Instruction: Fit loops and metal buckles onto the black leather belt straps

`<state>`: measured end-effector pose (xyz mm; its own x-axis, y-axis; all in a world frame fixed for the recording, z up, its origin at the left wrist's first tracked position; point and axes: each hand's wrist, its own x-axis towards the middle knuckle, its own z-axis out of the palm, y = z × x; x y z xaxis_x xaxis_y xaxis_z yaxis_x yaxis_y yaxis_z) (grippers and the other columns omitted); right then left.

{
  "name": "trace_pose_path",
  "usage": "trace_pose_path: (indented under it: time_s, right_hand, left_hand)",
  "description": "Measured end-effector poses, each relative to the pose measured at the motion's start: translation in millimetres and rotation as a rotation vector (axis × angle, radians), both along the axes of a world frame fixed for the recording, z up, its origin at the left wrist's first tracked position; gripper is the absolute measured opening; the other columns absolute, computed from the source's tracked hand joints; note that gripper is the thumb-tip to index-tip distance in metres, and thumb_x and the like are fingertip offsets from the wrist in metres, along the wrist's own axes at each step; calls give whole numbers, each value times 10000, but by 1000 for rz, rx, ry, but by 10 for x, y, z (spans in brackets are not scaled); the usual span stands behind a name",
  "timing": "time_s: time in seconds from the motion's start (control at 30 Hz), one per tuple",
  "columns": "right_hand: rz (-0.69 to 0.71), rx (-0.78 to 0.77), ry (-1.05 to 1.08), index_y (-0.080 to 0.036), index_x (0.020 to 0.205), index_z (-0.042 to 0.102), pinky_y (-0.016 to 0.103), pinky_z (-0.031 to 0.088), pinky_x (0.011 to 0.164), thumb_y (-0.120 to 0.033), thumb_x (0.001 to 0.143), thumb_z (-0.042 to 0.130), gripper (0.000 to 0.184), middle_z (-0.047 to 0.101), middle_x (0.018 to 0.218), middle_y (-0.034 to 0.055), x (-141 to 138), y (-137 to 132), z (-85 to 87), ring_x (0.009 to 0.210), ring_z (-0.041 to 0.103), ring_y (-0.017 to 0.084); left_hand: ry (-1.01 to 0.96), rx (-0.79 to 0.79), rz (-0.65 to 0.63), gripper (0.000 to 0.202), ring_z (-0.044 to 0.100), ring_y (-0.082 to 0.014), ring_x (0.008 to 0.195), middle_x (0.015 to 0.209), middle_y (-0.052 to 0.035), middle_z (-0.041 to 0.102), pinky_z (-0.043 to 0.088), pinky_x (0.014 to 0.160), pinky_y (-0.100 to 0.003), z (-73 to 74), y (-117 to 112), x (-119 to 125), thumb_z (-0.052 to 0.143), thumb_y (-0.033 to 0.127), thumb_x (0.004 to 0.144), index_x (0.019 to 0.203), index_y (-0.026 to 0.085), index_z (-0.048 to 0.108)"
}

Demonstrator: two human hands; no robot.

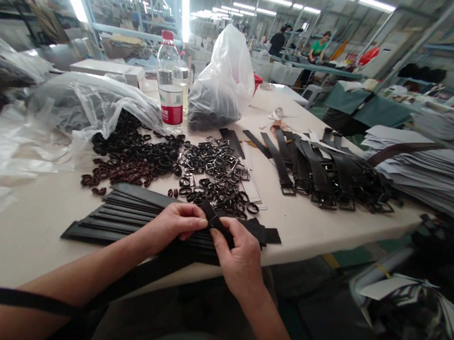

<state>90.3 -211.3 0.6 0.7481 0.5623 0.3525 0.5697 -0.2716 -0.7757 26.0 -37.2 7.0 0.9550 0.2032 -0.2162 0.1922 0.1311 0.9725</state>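
My left hand (pixel 173 226) and my right hand (pixel 237 254) meet at the table's near edge, both closed on one black belt strap (pixel 216 220). The strap's end sticks up between my fingertips; its tail (pixel 20 298) runs down left across my lap. Under my hands lies a fanned stack of black straps (pixel 117 216). Just beyond are a heap of metal buckles (pixel 215 162) and a pile of dark loops (pixel 130 158).
A row of buckled belts (pixel 324 176) lies at the right. A water bottle (pixel 171 85) and a filled plastic bag (pixel 223 84) stand at the back, with crumpled plastic (pixel 24 123) at left. Grey sheet stacks (pixel 435 173) sit far right. People work in the distance.
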Motion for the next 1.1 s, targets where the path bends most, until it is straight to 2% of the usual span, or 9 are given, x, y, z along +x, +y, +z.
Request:
trace_pose_path:
  time_s: [0.23, 0.4, 0.53, 0.63, 0.73, 0.8, 0.87, 0.97, 1.1]
  right_hand:
    - [91, 119, 42, -199, 898, 642, 239, 469, 703, -264, 953, 548, 127, 679, 794, 0, 20, -21, -6, 732, 630, 146]
    - [129, 104, 61, -200, 875, 642, 233, 464, 677, -272, 955, 546, 144, 665, 763, -7, 43, -38, -5, 702, 611, 138]
    - [89, 80, 116, -198, 842, 632, 234, 473, 659, -306, 944, 556, 168, 654, 728, -9, 35, -20, -35, 674, 611, 137]
    - [26, 95, 194, -193, 948, 630, 252, 513, 688, -371, 884, 648, 191, 685, 793, 7, 6, 2, -54, 718, 645, 155]
    - [130, 107, 357, -190, 1059, 638, 261, 551, 693, -428, 885, 652, 295, 713, 873, 23, -9, 19, -48, 747, 679, 163]
    - [195, 104, 460, -189, 1004, 663, 252, 558, 654, -443, 912, 614, 275, 715, 850, 18, -3, 21, -36, 714, 682, 157]
    - [182, 107, 490, -184, 933, 670, 238, 544, 615, -436, 912, 610, 260, 703, 789, 4, 10, 15, -24, 664, 665, 147]
    - [129, 54, 414, -181, 860, 660, 221, 491, 586, -398, 919, 594, 235, 664, 697, -15, 28, 2, -2, 611, 618, 131]
    - [166, -52, 289, -184, 739, 620, 215, 409, 577, -361, 931, 551, 270, 607, 651, -30, 50, 4, 44, 622, 553, 122]
  left_hand:
    - [18, -123, 15, 378, 334, -50, 452, 474, 72, 439, 233, 474, -200, -50, -19, -4, 824, 436, 642, 617, 156, 572]
    - [-8, -235, 94, 403, 490, -76, 578, 695, 33, 615, 362, 540, -192, -61, -48, 6, 897, 329, 549, 815, 170, 639]
    - [-19, -171, 89, 314, 477, -72, 587, 639, 44, 569, 375, 576, -192, -28, -46, -7, 868, 298, 589, 706, 154, 614]
    - [-13, -111, 72, 334, 454, -72, 546, 582, 56, 531, 367, 549, -196, -14, -60, -18, 856, 325, 597, 660, 160, 573]
    - [-26, -70, 35, 356, 475, -76, 541, 587, 56, 535, 392, 547, -202, -14, -91, -25, 860, 357, 598, 667, 158, 573]
    - [-36, -50, 16, 353, 509, -85, 550, 610, 47, 561, 420, 558, -212, -13, -108, -29, 850, 385, 626, 700, 154, 595]
    - [-43, -22, 6, 333, 539, -96, 569, 635, 32, 592, 444, 580, -223, -11, -114, -32, 817, 417, 680, 741, 150, 627]
    - [-70, 40, 10, 308, 543, -105, 603, 655, 18, 608, 454, 616, -230, -13, -109, -32, 772, 436, 734, 763, 148, 668]
    - [-127, 143, 25, 298, 509, -109, 625, 660, 14, 590, 433, 614, -226, -38, -99, -29, 760, 433, 743, 726, 147, 678]
